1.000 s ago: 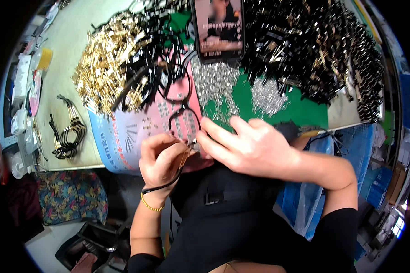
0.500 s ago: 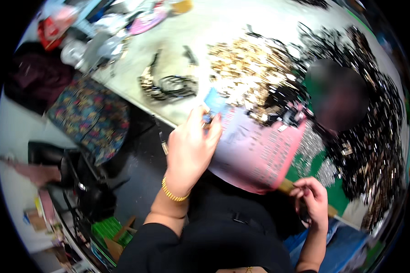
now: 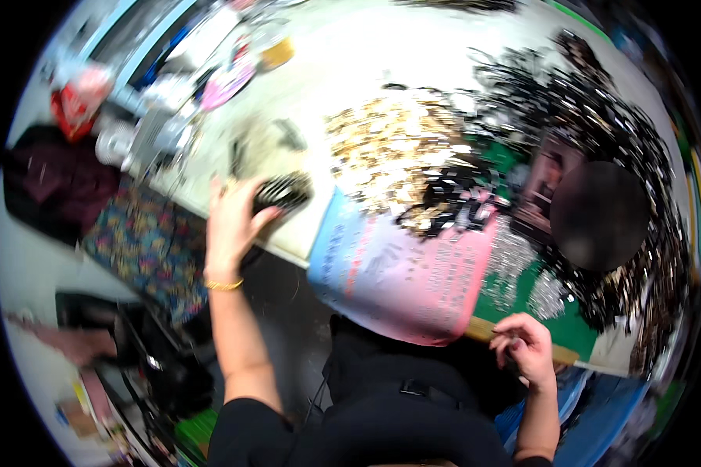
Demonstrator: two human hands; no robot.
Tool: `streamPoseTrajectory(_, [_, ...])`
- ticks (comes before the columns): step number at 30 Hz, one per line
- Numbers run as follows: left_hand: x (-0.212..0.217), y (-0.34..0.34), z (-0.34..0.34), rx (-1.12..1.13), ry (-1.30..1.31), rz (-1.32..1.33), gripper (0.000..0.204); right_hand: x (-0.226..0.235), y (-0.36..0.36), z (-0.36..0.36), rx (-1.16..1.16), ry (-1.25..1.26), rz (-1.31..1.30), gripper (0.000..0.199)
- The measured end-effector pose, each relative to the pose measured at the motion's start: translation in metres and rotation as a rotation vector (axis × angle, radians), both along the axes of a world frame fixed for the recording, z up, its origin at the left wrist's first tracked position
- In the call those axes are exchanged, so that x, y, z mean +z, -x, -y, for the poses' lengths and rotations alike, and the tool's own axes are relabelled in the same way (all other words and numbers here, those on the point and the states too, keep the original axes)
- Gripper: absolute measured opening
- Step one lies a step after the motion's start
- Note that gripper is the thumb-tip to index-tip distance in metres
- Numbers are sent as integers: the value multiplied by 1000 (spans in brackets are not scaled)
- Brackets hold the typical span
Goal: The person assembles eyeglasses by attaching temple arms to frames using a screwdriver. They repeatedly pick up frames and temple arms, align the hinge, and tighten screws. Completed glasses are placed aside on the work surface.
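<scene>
My left hand (image 3: 234, 218) is at the table's left edge, thumb spread away from the fingers. It lies against a bundle of dark, glossy looped bands (image 3: 284, 193) and partly covers it; blur hides the exact contact. Near the front edge, the fingers of my right hand (image 3: 526, 348) are curled, and a small dark thing shows beneath them, too unclear to name. Between the hands lies a pink and blue printed sheet (image 3: 401, 272), its near edge drooping over the table edge. Gold pieces (image 3: 393, 144) are heaped beyond it, with black and silver pieces (image 3: 452, 191) alongside.
Black strips (image 3: 631, 148) cover the table's right side. Silver pieces (image 3: 506, 265) lie on a green mat (image 3: 576, 327). A dark round blur hides part of the right. A patterned cloth (image 3: 152, 245) hangs at left, below a red and white bag (image 3: 76, 101).
My left hand has moved left, from over the sheet to the dark bundle, and its thumb and fingers have spread. My right hand stays near the front edge. The whole view has shifted.
</scene>
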State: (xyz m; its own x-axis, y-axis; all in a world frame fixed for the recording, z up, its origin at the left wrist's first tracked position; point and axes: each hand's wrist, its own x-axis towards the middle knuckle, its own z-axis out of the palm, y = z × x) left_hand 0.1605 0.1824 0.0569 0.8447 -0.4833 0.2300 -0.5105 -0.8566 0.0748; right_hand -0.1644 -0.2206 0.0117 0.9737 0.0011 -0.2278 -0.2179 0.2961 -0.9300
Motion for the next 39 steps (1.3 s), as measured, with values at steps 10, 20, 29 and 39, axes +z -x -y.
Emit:
streamPoseTrajectory(10, [100, 70, 148, -471, 477, 148, 29, 38, 69, 109, -255, 146, 292, 22])
streamPoseTrajectory(20, [167, 227, 735, -1324, 247, 409, 41, -15, 172, 219, -1000, -473, 408, 16])
streamPoseTrajectory(29, [37, 203, 949, -919, -465, -120, 88, -7, 150, 217, -886, -502, 336, 17])
streamPoseTrajectory(39, [53, 227, 923, -1104, -403, -384, 105, 13, 173, 279, -717, -89, 274, 67])
